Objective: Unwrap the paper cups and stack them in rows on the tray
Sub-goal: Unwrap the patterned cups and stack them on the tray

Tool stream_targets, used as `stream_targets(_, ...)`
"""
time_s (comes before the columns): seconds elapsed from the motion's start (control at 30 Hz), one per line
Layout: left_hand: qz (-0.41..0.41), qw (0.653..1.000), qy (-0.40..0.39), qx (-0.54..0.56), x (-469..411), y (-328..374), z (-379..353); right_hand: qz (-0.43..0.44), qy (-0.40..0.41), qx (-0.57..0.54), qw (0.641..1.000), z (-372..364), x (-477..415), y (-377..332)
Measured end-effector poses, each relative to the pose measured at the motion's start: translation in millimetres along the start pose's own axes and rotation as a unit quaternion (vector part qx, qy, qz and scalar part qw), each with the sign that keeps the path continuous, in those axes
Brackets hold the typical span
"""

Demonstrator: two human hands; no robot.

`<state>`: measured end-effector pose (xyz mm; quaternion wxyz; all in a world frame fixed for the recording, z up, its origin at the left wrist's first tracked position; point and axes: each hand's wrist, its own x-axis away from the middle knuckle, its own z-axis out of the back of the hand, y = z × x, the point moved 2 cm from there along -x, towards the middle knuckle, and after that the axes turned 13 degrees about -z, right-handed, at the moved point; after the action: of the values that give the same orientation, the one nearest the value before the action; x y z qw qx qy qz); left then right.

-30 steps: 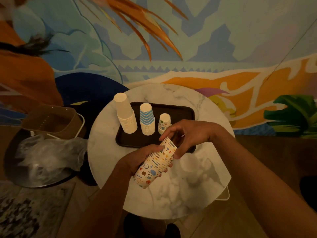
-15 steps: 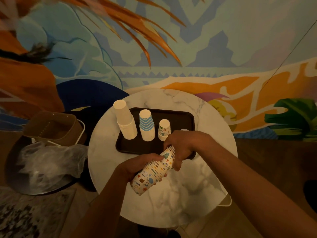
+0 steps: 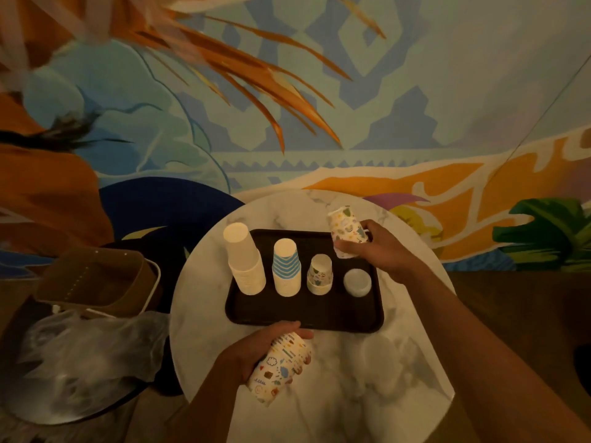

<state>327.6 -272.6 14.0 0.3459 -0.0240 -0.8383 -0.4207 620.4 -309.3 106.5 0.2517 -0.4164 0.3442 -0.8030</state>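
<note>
Gripping tilted printed cups (image 3: 347, 231) in the right hand (image 3: 380, 247) over the tray's (image 3: 303, 326) far corner, short printed stack (image 3: 319, 274) just leftward and nearer (left hand (image 3: 262, 346) clutching spare cups (image 3: 281, 369)).

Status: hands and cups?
Left hand grips printed cup stack beside tray. Right hand holds short cup stack over far-right corner. Nothing blocking.

Dim, warm indoor light; source not in view. Marble table (image 3: 399, 362) is the brightest surface, with soft mottled patches near right. The tray (image 3: 303, 314) reads almost black, no glare. Mural (image 3: 415, 91) streaked and blurred far left. Wide-angle bowing at edges. Floor (image 3: 527, 298) at right sinks into shadow. Overall soft focus.
</note>
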Motion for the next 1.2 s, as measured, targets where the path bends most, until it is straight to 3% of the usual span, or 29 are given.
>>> stream_targets(0.17, 0.014, 1.0, -0.001, 0.02, -10, 7, 8, -0.05, 0.037, -0.158, 0.986, -28, -18, 11)
stream_targets(0.3, 0.021, 0.999, -0.012, 0.023, -14, 6, 15, -0.065, 0.074, -0.205, 0.974, -52, -42, 23)
stream_targets(0.77, -0.014, 0.998, 0.035, 0.052, -37, 20, 24, -0.049, 0.074, -0.01, 0.996, -89, -65, 37)
stream_targets(1.2, -0.047, 0.989, 0.041, 0.132, -37, 34, 24, -0.034, 0.07, 0.069, 0.995, -89, -62, 49)
